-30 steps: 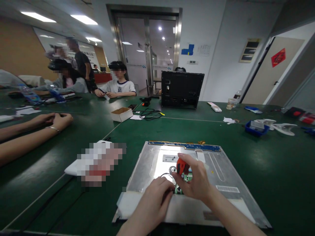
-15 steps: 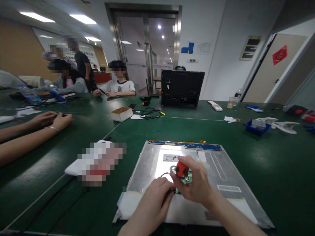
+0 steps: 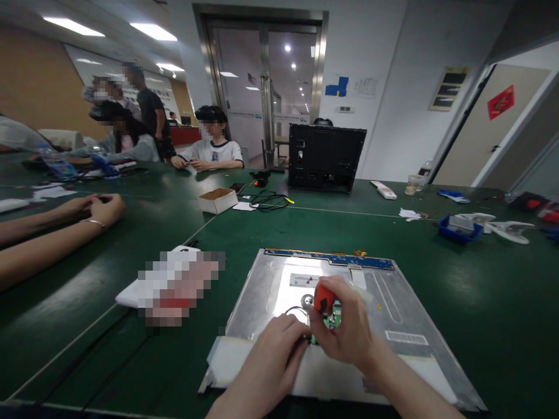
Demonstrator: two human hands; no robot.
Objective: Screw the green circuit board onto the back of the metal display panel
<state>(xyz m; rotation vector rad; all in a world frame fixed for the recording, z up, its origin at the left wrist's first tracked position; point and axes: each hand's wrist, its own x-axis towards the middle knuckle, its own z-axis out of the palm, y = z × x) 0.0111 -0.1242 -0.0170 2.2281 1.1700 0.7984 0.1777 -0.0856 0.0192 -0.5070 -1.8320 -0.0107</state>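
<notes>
A flat metal display panel (image 3: 393, 302) lies back-up on the green table (image 3: 480, 279) in front of me, with a blue circuit strip (image 3: 327, 258) along its far edge. My right hand (image 3: 347, 329) is wrapped round an orange-handled screwdriver (image 3: 324, 298) held upright over a small green circuit board (image 3: 334, 319) on the panel. My left hand (image 3: 273, 358) is curled beside it, fingertips pinched at the board near the screwdriver's tip; what they pinch is hidden.
A black monitor casing (image 3: 325, 157) stands at the back. A small cardboard box (image 3: 217, 200) and black cables (image 3: 266, 201) lie mid-table. A blue tray (image 3: 459, 227) and white parts sit at right. Another person's forearms (image 3: 52, 233) rest at left; more people sit beyond.
My right hand has turned slightly on the screwdriver handle, staying over the same spot. The view has shifted a little; the left hand holds its place.
</notes>
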